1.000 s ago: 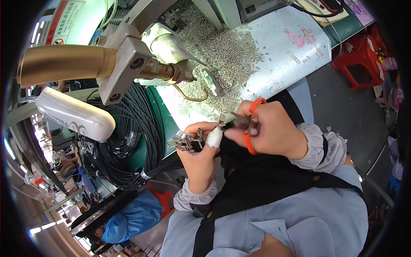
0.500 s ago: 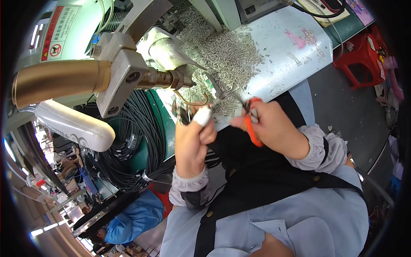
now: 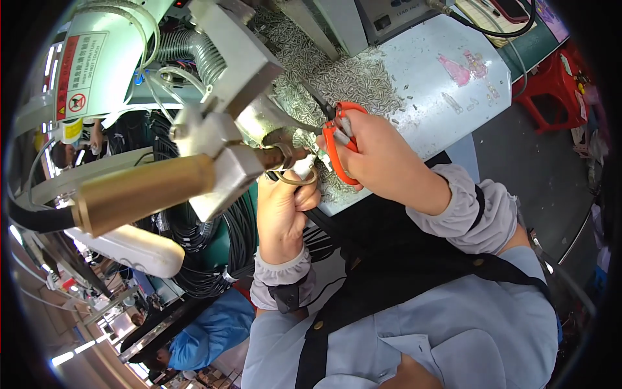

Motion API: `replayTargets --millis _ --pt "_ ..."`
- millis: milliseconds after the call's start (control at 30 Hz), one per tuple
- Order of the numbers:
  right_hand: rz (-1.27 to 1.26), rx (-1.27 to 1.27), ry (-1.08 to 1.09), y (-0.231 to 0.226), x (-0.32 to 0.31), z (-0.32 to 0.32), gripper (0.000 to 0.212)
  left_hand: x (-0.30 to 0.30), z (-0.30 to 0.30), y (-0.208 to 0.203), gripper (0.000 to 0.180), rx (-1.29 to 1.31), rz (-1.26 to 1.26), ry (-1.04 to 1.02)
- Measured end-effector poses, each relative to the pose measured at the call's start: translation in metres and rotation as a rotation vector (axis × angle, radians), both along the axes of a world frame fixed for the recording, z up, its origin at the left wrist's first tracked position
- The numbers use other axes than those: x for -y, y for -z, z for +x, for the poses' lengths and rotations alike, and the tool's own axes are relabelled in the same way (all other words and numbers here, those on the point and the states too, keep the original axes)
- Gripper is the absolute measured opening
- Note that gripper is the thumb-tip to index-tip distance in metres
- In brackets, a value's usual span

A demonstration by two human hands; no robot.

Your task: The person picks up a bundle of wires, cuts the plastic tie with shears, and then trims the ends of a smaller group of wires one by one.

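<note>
My left hand (image 3: 282,211), with a white wrap on one finger, is closed around black cable ends that it mostly hides. A small green-and-white piece (image 3: 324,157) shows just beyond its fingers; what it joins to is hidden. Close by on the right, my right hand (image 3: 385,159) grips red-handled pliers (image 3: 341,152), their dark jaws pointing up and left over a heap of small metal pieces (image 3: 356,84). A curved brass-coloured tube (image 3: 298,180) passes in front of the left fingers, below the metal nozzle of a brass-handled tool (image 3: 149,191).
Coiled black cables (image 3: 240,240) lie on the green bench at left. A metal bracket (image 3: 240,58) and a white rod-shaped lamp (image 3: 139,249) stand close to my left. A white board (image 3: 434,110) carries the metal pieces. At right is a red stool (image 3: 551,97); a person in blue (image 3: 210,330) sits behind.
My right hand has moved up and left with the pliers, whose jaws now point farther up the heap. My left hand stays closed near the nozzle. The whole view has shifted slightly.
</note>
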State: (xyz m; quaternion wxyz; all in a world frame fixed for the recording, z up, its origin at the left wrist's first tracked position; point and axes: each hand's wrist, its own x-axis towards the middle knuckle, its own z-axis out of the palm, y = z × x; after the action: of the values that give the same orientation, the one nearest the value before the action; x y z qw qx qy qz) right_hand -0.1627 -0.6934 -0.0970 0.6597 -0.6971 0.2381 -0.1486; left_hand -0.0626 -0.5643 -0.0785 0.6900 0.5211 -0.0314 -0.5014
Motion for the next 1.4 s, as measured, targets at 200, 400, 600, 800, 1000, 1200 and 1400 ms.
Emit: replayTargets --millis 200,400,600,800,1000,1200,1400 --pt "-0.098 0.054 0.029 0.002 -0.002 -0.001 0.017 0.001 -0.007 -0.004 0.017 0.096 0.039 -0.065" --pt "-0.103 0.057 0.039 -0.001 -0.002 -0.001 0.018 0.0 -0.002 -0.003 0.019 0.08 0.013 -0.03" --pt "0.199 0.153 -0.011 -0.007 -0.008 -0.014 0.014 -0.014 -0.008 -0.007 0.022 0.062 -0.023 0.041" --pt "-0.158 0.168 0.114 -0.013 -0.018 -0.039 0.016 -0.027 -0.041 -0.014 0.035 0.309 0.083 -0.031" --pt "-0.482 0.186 -0.266 -0.022 -0.024 -0.048 0.039 -0.036 -0.052 -0.015 0.041 0.296 0.111 0.259" --pt "-0.22 0.174 -0.369 -0.007 -0.02 -0.05 0.02 -0.025 -0.062 -0.022 0.038 0.137 0.013 0.129" --pt "0.244 0.03 -0.206 -0.022 -0.021 -0.057 0.007 -0.044 -0.05 -0.012 0.026 0.296 0.11 0.269"
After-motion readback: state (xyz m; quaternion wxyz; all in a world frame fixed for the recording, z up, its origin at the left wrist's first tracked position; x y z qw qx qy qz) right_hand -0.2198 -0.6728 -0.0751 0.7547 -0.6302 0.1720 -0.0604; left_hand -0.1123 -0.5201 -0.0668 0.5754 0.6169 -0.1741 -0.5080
